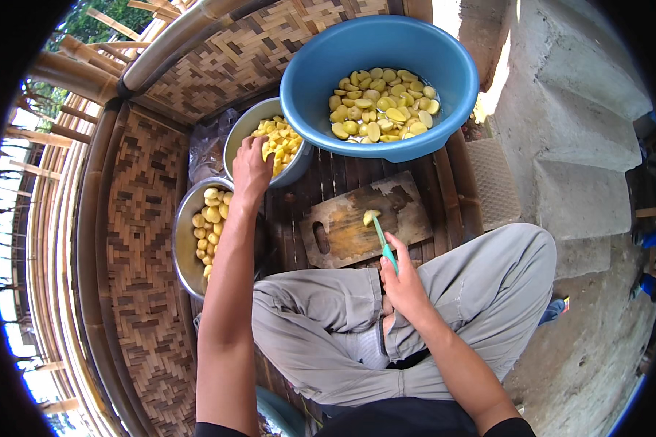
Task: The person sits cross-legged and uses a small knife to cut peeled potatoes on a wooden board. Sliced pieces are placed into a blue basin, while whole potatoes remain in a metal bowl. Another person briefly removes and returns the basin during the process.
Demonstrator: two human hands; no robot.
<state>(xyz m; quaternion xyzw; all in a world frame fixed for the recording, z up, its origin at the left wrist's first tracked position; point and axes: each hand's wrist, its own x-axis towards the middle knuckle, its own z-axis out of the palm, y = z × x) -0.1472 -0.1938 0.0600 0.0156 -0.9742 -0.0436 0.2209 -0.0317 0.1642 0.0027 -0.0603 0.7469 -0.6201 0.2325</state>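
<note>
My left hand [252, 168] is over the near left rim of a grey-blue bucket [300, 165] of yellow cut pieces, which look like diced potato [280, 141]; whether its fingers hold anything cannot be told. My right hand [403, 281] grips a knife with a green handle [389, 255]. The blade tip touches a pale yellow potato piece [370, 217] on a worn wooden cutting board [350, 229]. Whole peeled potatoes [212, 214] lie in a metal bowl [181, 240] at left, partly behind my left forearm. A large blue plastic basin [377, 150] holds halved potatoes [396, 113] in some water.
I sit cross-legged on a bamboo-slat platform [328, 166], bordered by woven bamboo panels [142, 262]. A clear plastic bag [210, 145] lies behind the metal bowl. Concrete steps [585, 191] stand at right. Part of a teal container [281, 409] shows below my left leg.
</note>
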